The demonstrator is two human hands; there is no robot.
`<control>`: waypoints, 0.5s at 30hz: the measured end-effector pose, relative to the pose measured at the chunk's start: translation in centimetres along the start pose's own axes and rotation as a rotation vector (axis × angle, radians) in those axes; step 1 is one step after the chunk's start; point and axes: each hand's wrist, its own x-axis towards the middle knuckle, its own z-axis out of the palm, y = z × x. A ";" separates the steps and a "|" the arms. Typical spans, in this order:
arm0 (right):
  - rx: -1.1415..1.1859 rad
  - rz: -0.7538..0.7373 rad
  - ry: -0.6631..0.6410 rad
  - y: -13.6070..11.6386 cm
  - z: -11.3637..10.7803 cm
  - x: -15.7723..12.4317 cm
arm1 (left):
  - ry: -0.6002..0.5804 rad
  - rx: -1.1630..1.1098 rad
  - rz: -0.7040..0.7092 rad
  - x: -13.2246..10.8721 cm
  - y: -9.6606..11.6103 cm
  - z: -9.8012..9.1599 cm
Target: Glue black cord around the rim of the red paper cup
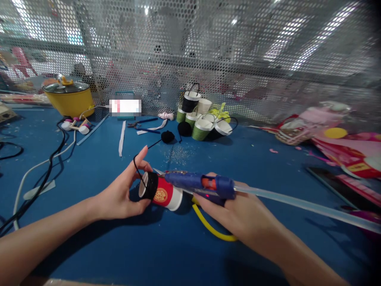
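My left hand [131,188] is closed around the open end of a paper cup [175,197], which lies tilted on its side. Black yarn [152,186] is wound around the cup near its rim, and a strand loops over my left fingers. The cup's middle is red with a gold emblem. My right hand [235,210] grips a blue glue gun [190,179], its nozzle at the yarn-wrapped part; whether they touch I cannot tell. A long clear glue stick [297,204] sticks out of its back. Below the right hand curves a yellow loop [212,229], partly hidden.
Several wrapped cups [202,128] stand at the back beside black yarn balls [167,137]. Pliers [143,122] and a white strip [122,139] lie left of them. A yellow pot [70,99] and cables [52,159] are at left, a phone [333,186] at right.
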 end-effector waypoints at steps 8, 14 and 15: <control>-0.058 -0.017 -0.021 0.2 0.0 -0.7 | 0.029 -0.050 -0.054 0.2 0.0 0.0; -0.122 -0.108 0.012 0.4 0.3 -1.2 | 0.074 -0.114 -0.122 0.3 0.0 -0.1; -0.129 -0.122 0.010 0.4 0.4 -1.3 | 0.080 -0.122 -0.132 0.3 0.0 -0.1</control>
